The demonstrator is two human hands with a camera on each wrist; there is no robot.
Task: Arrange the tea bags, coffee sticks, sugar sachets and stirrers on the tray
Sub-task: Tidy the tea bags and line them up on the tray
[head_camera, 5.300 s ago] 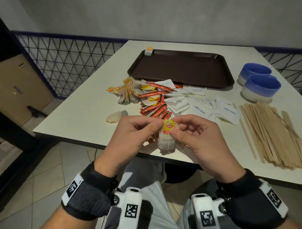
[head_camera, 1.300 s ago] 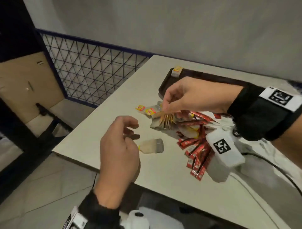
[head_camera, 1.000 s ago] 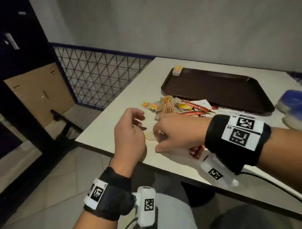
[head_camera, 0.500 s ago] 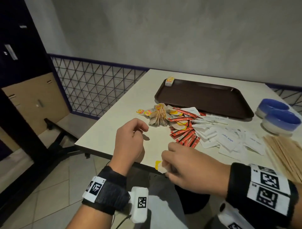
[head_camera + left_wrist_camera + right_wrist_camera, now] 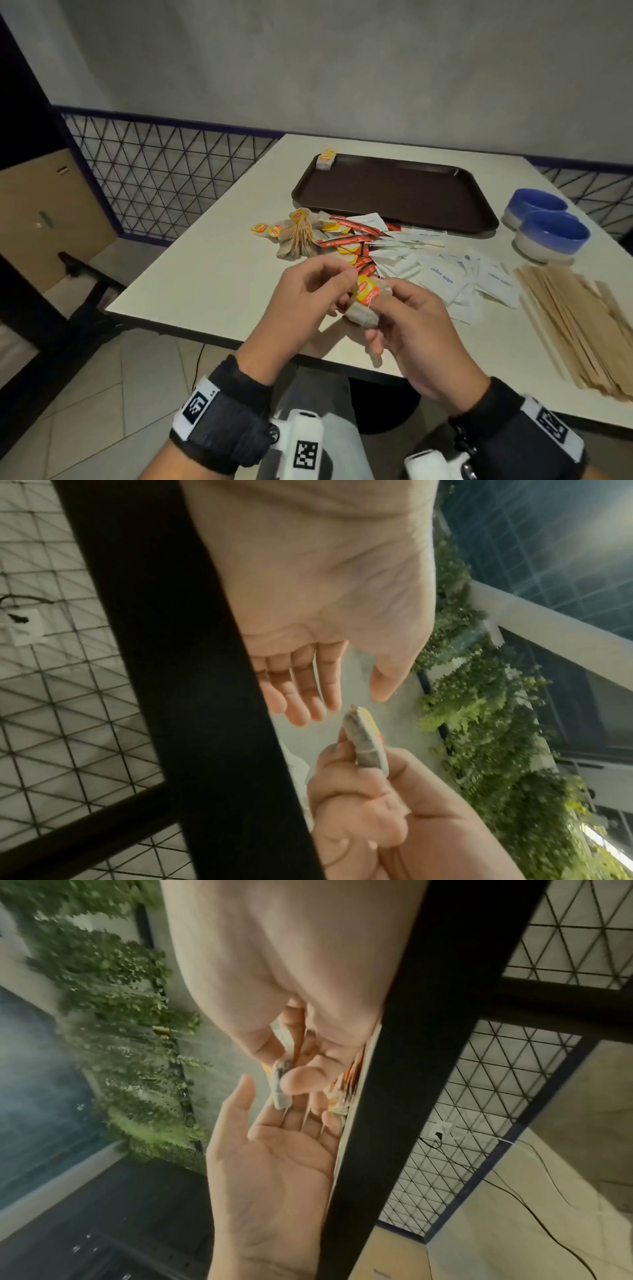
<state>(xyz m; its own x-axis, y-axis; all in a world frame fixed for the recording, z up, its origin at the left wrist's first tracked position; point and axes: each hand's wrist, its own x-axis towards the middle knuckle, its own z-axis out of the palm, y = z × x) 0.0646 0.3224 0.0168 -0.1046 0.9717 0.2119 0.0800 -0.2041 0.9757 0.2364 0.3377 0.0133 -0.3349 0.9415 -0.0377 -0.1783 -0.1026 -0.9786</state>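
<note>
On the white table, a loose heap of paper tea bags with yellow tags (image 5: 296, 234) lies leftmost, unsorted beside red coffee sticks (image 5: 346, 240). Just over the near table edge, the left hand (image 5: 305, 305) hangs relaxed with straight fingers, touching nothing firmly, seemingly ready to tidy the tag. The right hand (image 5: 416, 329) pinches one grey tea bag with a yellow tag (image 5: 364, 301), probably squaring it before placing. The dark brown plastic tray (image 5: 394, 192) beyond carries one tea bag in its far left corner (image 5: 326, 159). White sugar sachets (image 5: 455, 277) and pale wooden stirrers (image 5: 575, 318) wait rightward.
</note>
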